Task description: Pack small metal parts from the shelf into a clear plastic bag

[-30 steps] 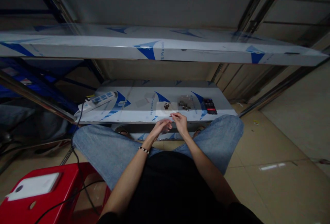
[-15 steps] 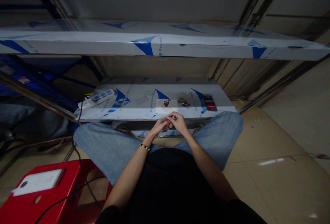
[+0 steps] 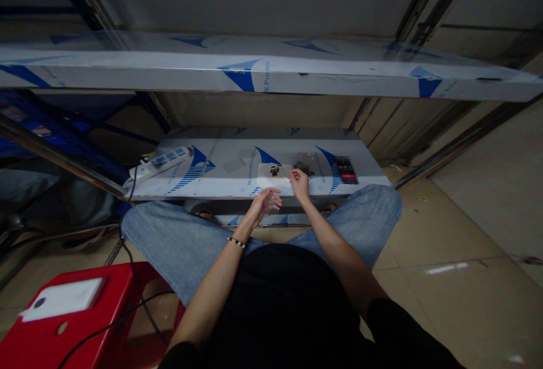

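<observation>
While the right hand rests at the front of the lower stainless steel shelf, its thumb and forefinger are pinched together just beside a clear plastic bag containing a heap of small dark parts. A thin sliver appears at the fingertips, but it is too small to identify, so what this grip holds, if anything, cannot be told. The left hand, with a beaded bracelet at its wrist, lies over the shelf's front edge, its fingers loosely curled and apart, with nothing visible in them.

Just left of the bag, and beyond the gap between the hands, lies a white card bearing a few small dark pieces. To the right of the bag sits a pixelated, unreadable item. At the shelf's left end is a white power strip with blue switches; a black cable runs from it toward the lower left, past a red plastic stool with a white panel on top.

An upper steel shelf, sheathed in blue-printed film, spans the frame above. Blue-jeaned legs spread to either side below the hands, a black shirt fills the bottom centre, and beige floor tiles extend to the right.
</observation>
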The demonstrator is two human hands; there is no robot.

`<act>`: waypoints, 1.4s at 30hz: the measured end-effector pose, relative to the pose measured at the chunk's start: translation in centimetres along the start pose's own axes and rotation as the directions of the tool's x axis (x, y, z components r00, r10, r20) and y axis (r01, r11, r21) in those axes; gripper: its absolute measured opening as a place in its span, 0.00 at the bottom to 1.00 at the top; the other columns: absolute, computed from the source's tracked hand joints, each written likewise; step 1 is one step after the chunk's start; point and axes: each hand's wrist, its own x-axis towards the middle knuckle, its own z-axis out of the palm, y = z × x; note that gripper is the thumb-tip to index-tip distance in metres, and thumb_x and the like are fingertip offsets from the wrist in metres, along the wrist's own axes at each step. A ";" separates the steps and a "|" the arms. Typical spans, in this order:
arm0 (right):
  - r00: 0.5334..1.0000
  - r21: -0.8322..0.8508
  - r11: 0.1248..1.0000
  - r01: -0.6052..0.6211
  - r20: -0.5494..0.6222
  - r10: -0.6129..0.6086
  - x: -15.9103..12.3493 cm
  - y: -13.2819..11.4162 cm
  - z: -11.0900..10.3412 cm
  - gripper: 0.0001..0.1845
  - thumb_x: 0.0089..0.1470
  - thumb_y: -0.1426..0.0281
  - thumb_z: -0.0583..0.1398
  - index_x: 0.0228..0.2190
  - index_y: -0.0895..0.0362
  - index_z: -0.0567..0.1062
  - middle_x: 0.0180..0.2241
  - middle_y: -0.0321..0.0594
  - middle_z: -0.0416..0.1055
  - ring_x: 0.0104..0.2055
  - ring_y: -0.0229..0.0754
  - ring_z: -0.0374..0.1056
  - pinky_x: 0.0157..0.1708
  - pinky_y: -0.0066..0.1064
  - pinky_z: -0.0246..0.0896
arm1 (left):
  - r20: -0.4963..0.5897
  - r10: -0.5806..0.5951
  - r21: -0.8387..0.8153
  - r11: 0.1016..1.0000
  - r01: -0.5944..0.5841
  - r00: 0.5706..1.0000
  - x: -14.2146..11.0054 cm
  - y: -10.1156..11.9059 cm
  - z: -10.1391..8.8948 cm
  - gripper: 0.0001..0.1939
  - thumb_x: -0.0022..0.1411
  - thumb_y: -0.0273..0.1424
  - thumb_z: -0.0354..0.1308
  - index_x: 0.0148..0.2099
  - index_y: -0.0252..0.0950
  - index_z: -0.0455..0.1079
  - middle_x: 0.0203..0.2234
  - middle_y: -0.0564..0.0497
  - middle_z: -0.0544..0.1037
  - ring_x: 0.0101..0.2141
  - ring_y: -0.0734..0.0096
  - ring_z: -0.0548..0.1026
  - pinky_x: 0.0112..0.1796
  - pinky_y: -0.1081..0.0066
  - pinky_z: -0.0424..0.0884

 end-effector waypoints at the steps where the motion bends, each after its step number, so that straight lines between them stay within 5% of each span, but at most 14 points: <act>1: 1.000 -0.038 0.999 0.006 0.015 -0.006 1.1 0.5 0.3 0.12 0.54 0.64 0.57 0.33 0.57 0.78 0.31 0.43 0.79 0.34 0.45 0.74 0.38 0.33 0.69 | -0.005 0.002 -0.028 1.000 -0.002 1.000 -0.1 0.1 -0.1 0.24 0.63 0.48 0.61 0.47 0.31 0.73 0.31 0.44 0.78 0.31 0.66 0.78 0.33 0.70 0.74; 8: 0.977 -0.399 0.909 0.123 0.211 -0.039 6.7 2.1 2.1 0.17 0.52 0.76 0.57 0.41 0.58 0.81 0.39 0.43 0.80 0.38 0.41 0.74 0.44 0.29 0.66 | -0.023 0.010 -0.122 0.992 -0.013 1.000 -0.6 0.5 -0.4 0.24 0.65 0.49 0.57 0.48 0.32 0.73 0.31 0.44 0.78 0.31 0.67 0.78 0.32 0.70 0.74; 20: 0.958 -0.557 0.797 0.235 0.272 -0.092 7.8 3.6 4.4 0.08 0.55 0.76 0.61 0.33 0.58 0.82 0.41 0.48 0.76 0.43 0.45 0.72 0.45 0.30 0.63 | -0.035 0.013 -0.175 0.984 -0.019 0.999 -0.9 0.6 -0.7 0.24 0.66 0.49 0.57 0.48 0.31 0.73 0.32 0.44 0.78 0.31 0.67 0.78 0.32 0.70 0.74; 33: 0.975 -0.520 0.837 0.170 0.211 -0.067 8.6 3.9 3.8 0.08 0.52 0.74 0.60 0.31 0.59 0.81 0.38 0.47 0.77 0.42 0.45 0.71 0.50 0.33 0.63 | -0.044 0.025 -0.155 0.987 -0.031 0.999 -1.0 0.4 -0.5 0.24 0.65 0.49 0.58 0.47 0.31 0.73 0.31 0.44 0.78 0.31 0.67 0.78 0.31 0.71 0.73; 42: 0.993 -0.109 0.989 0.097 -0.060 -0.104 4.9 0.0 1.2 0.09 0.56 0.65 0.60 0.34 0.57 0.79 0.36 0.47 0.79 0.38 0.47 0.74 0.45 0.37 0.67 | -0.029 0.012 -0.112 0.994 -0.015 1.000 -0.6 0.4 -0.3 0.25 0.64 0.50 0.58 0.48 0.31 0.73 0.31 0.44 0.78 0.30 0.67 0.78 0.32 0.71 0.73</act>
